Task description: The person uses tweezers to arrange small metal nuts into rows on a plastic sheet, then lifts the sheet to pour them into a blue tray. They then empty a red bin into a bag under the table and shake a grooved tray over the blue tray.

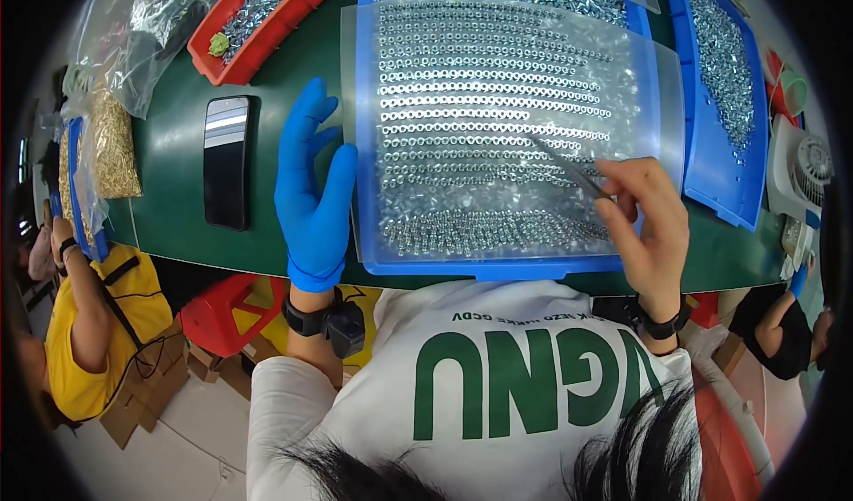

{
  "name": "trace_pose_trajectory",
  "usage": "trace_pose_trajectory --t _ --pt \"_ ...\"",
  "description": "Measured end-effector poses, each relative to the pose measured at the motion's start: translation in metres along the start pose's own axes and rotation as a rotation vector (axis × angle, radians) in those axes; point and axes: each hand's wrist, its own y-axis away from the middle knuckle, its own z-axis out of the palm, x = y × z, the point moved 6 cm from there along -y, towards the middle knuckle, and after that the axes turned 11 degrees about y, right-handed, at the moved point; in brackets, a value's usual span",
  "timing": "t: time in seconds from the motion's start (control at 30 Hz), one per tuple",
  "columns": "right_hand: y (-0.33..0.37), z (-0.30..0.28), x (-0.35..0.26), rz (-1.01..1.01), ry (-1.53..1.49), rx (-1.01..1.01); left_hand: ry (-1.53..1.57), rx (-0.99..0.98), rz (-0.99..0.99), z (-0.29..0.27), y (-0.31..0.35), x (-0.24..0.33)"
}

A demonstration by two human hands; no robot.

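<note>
Tweezers inside edges of clear sheet

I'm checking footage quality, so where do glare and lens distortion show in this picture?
In the head view, glare whitens the middle rows of metal parts; in that view, the phone reflects bright bands near its top, the green table bends along its near edge, and the corners go black.

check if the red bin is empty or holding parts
Not empty: small silvery pieces lie inside the red bin, alongside a yellow-green lump.
</note>
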Motion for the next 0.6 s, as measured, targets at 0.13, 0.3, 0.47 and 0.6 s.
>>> trace_pose_trajectory --t 0.13,0.3,0.47,0.6 --pt "0.008 -0.003 0.023 0.471 -0.704 0.064 -0.237 -0.089 0.278 0.008 0.001 0.019" --pt "-0.015 0.011 -0.001 0.108 -0.672 -0.009 -0.357 -0.16 0.272 0.019 0.012 0.025" --pt "-0.034 0.022 -0.039 -0.357 -0.304 -0.062 -0.385 -0.224 0.293 0.023 0.016 0.024" --pt "-0.036 0.027 -0.049 -0.395 -0.211 -0.071 -0.369 -0.225 0.285 0.022 0.016 0.024"
